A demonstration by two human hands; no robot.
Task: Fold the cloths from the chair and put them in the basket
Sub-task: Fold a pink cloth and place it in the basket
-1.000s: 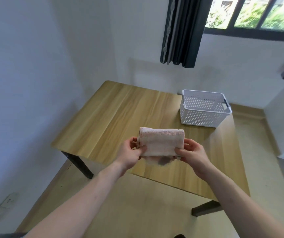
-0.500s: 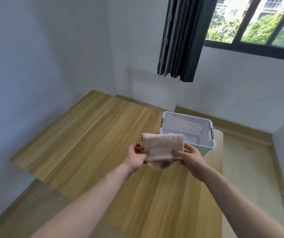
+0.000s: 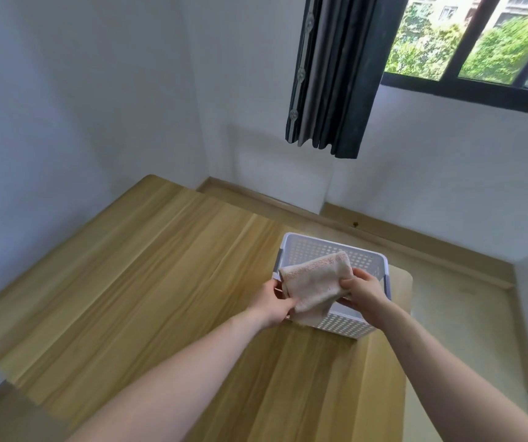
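White walls meet in a corner behind a wooden table (image 3: 147, 282); dark curtain (image 3: 332, 74) hangs at the upper middle beside a window (image 3: 479, 43) w/ green trees outside. Tan floor and skirting board run along the wall base.

Basket (image 3: 336, 327), white perforated plastic, sits on the table at its far right corner, close to the right edge. Its near wall and far rim show; most of the inside is hidden by the cloth and hands.

Folded pink cloth (image 3: 315, 280) is held over the basket's opening, tilted, w/ its far right end higher and its near left end drooping across the basket's near left rim. Can't tell if it touches the rim.

Left hand (image 3: 272, 303) grips the cloth's near left part, thumb on top, other fingers under the fabric. It's at the basket's left end, just beside the rim.

Right hand (image 3: 363, 290) pinches the cloth's right side, thumb on top and fingers curled beneath, positioned above the basket's interior.

Both forearms are bare, reaching in from the near edge of the table. Chair not in view.
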